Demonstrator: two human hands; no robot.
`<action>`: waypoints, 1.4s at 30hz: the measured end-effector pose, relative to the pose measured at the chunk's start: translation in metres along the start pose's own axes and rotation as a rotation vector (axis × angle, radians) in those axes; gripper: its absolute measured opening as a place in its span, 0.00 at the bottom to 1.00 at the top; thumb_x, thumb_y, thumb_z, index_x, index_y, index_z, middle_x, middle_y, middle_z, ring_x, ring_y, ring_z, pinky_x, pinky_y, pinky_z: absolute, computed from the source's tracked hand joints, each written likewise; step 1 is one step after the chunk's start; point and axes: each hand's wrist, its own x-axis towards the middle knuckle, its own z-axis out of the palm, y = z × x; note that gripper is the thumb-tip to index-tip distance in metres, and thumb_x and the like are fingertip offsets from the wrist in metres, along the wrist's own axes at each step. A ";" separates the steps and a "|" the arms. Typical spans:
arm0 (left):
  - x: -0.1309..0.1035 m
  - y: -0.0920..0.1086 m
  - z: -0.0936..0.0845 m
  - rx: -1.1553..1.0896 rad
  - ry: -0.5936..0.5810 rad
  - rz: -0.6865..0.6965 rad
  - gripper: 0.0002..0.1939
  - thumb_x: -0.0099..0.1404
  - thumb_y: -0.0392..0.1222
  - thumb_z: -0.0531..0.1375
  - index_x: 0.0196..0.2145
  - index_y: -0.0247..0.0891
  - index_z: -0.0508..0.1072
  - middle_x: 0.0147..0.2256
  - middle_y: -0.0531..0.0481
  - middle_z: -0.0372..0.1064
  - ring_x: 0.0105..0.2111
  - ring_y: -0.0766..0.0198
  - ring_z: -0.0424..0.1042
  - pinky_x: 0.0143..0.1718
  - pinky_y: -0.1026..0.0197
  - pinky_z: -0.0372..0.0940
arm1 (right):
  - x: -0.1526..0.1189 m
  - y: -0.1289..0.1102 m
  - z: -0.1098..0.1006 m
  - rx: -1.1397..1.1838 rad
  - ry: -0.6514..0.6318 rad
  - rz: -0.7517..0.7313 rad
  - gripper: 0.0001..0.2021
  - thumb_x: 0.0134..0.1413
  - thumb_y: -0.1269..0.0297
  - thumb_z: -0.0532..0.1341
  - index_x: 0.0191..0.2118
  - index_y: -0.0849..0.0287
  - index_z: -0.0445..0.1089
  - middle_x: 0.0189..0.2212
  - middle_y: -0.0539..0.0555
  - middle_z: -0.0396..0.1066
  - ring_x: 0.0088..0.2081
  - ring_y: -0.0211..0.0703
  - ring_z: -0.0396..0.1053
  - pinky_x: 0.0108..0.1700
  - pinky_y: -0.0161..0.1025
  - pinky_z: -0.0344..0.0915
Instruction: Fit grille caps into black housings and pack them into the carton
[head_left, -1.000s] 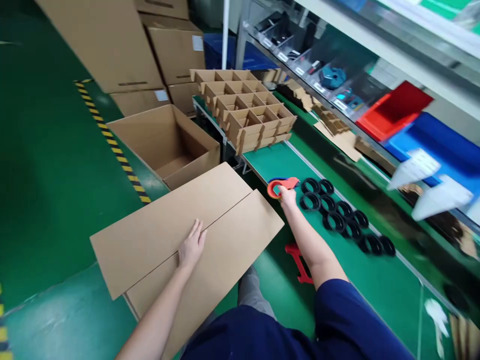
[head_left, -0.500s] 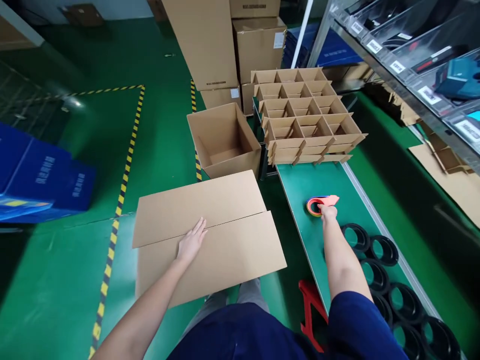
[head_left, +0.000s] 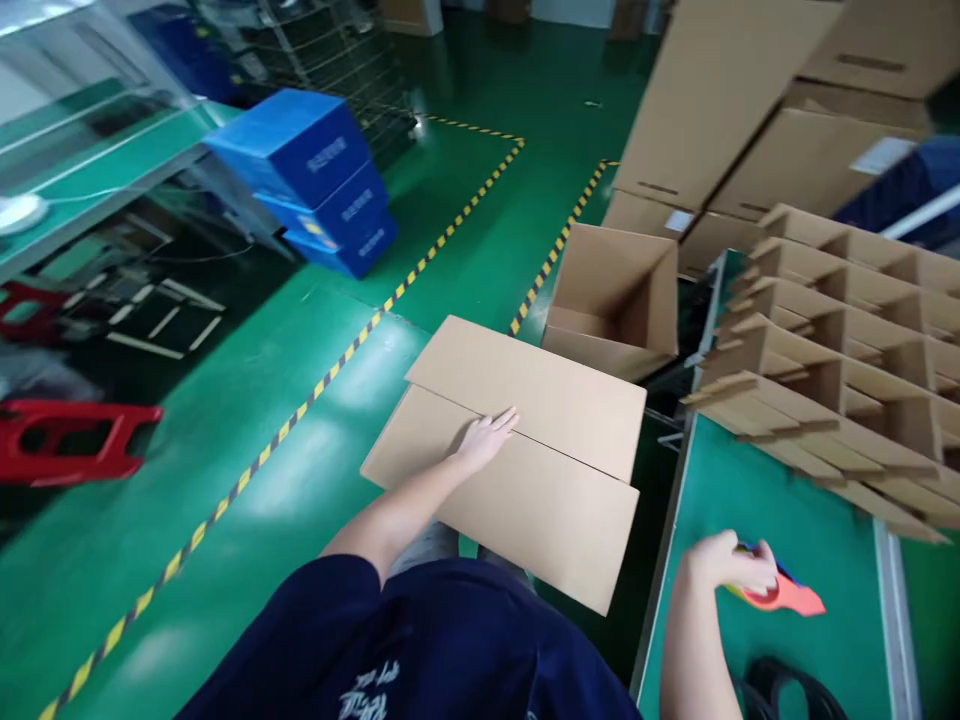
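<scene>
My left hand (head_left: 486, 441) lies flat with fingers stretched on the closed flaps of a cardboard box (head_left: 555, 500), across the seam between them. Over the green bench at the right, my right hand (head_left: 739, 566) is closed round an orange-red tape dispenser (head_left: 795, 597), whose pointed end sticks out to the right. Part of the tape roll is hidden by my fingers. Below it, black rings (head_left: 795, 685) show at the frame's bottom edge.
An open cardboard box (head_left: 611, 345) stands beyond the closed one. Stacked cardboard dividers (head_left: 862, 430) cover the far part of the green bench (head_left: 697, 500). Blue boxes (head_left: 330, 180) are stacked on the floor at the upper left, and a red stool (head_left: 75, 440) lies at far left.
The view has swung to the left. My right hand has closed round the dispenser and turned it, its tip now pointing right. My left hand stays flat on the box flaps.
</scene>
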 end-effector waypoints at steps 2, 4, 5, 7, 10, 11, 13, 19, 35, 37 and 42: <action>-0.002 0.001 0.003 -0.023 0.029 -0.019 0.23 0.74 0.45 0.50 0.63 0.51 0.69 0.65 0.49 0.64 0.46 0.54 0.75 0.49 0.54 0.68 | -0.018 -0.067 0.028 0.099 -0.001 -0.136 0.21 0.57 0.55 0.53 0.53 0.53 0.72 0.45 0.68 0.71 0.54 0.72 0.69 0.58 0.71 0.61; -0.007 0.002 0.006 -0.057 0.073 0.001 0.24 0.75 0.44 0.50 0.66 0.51 0.66 0.67 0.50 0.61 0.49 0.54 0.74 0.51 0.54 0.68 | -0.052 -0.153 0.055 0.271 -0.260 -0.443 0.20 0.61 0.55 0.51 0.49 0.59 0.74 0.44 0.68 0.73 0.51 0.66 0.71 0.57 0.66 0.64; -0.011 0.002 0.008 -0.082 0.105 0.017 0.25 0.75 0.44 0.51 0.67 0.50 0.64 0.68 0.49 0.59 0.51 0.54 0.73 0.52 0.54 0.67 | -0.075 -0.198 0.069 0.347 -0.372 -0.596 0.21 0.63 0.55 0.50 0.50 0.60 0.73 0.45 0.68 0.73 0.52 0.63 0.70 0.59 0.64 0.63; -0.020 -0.003 0.010 -0.141 0.172 0.060 0.27 0.75 0.46 0.52 0.69 0.46 0.60 0.69 0.44 0.55 0.55 0.54 0.71 0.54 0.54 0.66 | -0.128 -0.285 0.096 0.442 -0.602 -0.915 0.21 0.66 0.52 0.51 0.52 0.60 0.71 0.51 0.67 0.71 0.57 0.60 0.66 0.63 0.63 0.58; -0.042 -0.028 0.006 -0.193 0.293 0.078 0.31 0.72 0.53 0.57 0.69 0.43 0.61 0.69 0.36 0.54 0.60 0.49 0.66 0.58 0.51 0.63 | -0.210 -0.392 0.142 0.475 -0.906 -1.308 0.25 0.65 0.48 0.56 0.59 0.58 0.67 0.61 0.66 0.64 0.64 0.58 0.57 0.66 0.59 0.54; -0.051 -0.042 0.002 -0.191 0.365 0.003 0.33 0.70 0.56 0.59 0.68 0.42 0.62 0.69 0.33 0.54 0.63 0.44 0.63 0.60 0.47 0.60 | -0.234 -0.418 0.158 0.455 -1.009 -1.412 0.24 0.65 0.48 0.57 0.59 0.57 0.68 0.62 0.65 0.63 0.66 0.57 0.56 0.67 0.58 0.53; -0.069 -0.073 -0.010 -0.189 0.522 -0.297 0.40 0.66 0.62 0.62 0.68 0.37 0.62 0.67 0.27 0.56 0.66 0.36 0.57 0.63 0.39 0.54 | -0.274 -0.456 0.190 0.365 -1.232 -1.575 0.20 0.67 0.49 0.55 0.54 0.56 0.72 0.58 0.61 0.68 0.63 0.54 0.60 0.68 0.55 0.51; -0.085 -0.142 -0.046 -0.403 0.487 -0.739 0.28 0.69 0.62 0.58 0.55 0.38 0.73 0.47 0.35 0.76 0.47 0.45 0.73 0.50 0.50 0.62 | -0.323 -0.476 0.241 0.129 -1.501 -1.710 0.30 0.70 0.41 0.48 0.22 0.55 0.64 0.24 0.50 0.65 0.35 0.42 0.63 0.55 0.44 0.59; -0.082 -0.162 -0.043 -0.424 0.611 -0.899 0.19 0.65 0.60 0.63 0.38 0.40 0.75 0.40 0.43 0.74 0.43 0.52 0.71 0.48 0.52 0.63 | -0.323 -0.422 0.235 0.188 -1.376 -1.763 0.20 0.71 0.49 0.53 0.33 0.55 0.70 0.31 0.54 0.68 0.39 0.48 0.62 0.48 0.46 0.58; -0.082 -0.163 -0.039 -0.318 0.647 -0.843 0.15 0.68 0.55 0.62 0.41 0.41 0.76 0.48 0.40 0.74 0.52 0.48 0.69 0.57 0.46 0.60 | -0.322 -0.421 0.237 0.187 -1.393 -1.728 0.18 0.70 0.49 0.54 0.34 0.55 0.70 0.34 0.55 0.69 0.42 0.50 0.63 0.50 0.47 0.60; -0.083 -0.162 -0.032 -0.185 0.582 -0.575 0.18 0.75 0.38 0.52 0.57 0.46 0.74 0.61 0.42 0.69 0.65 0.51 0.61 0.70 0.36 0.41 | -0.324 -0.417 0.244 0.181 -1.373 -1.742 0.17 0.70 0.49 0.53 0.36 0.55 0.69 0.37 0.57 0.69 0.47 0.53 0.63 0.60 0.54 0.59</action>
